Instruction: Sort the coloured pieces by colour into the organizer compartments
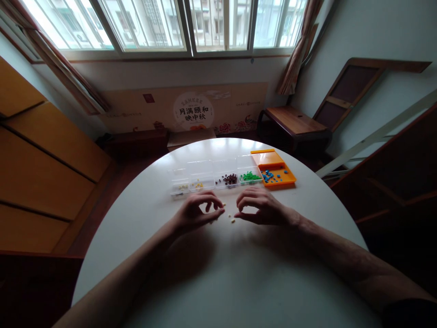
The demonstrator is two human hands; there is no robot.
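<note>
My left hand [198, 207] is over the middle of the white table, thumb and index fingertip pinched together at a small cream-coloured piece [224, 204]. Facing it from the right, my right hand [261, 207] has its fingers curved and a narrow gap between thumb and index tip, with nothing visible in it. Some tiny loose cream pieces [232, 221] lie on the tabletop between and just below the fingertips. Part of what lies under the left hand is hidden by its fingers.
Beyond the hands stands a row of clear lidded compartments with yellow pieces [198, 185], dark brown pieces [229, 179] and green pieces [251, 176]. An orange box [288, 177] at the right end, lid raised, holds blue pieces [268, 176]. The round white table [218, 282] has a curved edge.
</note>
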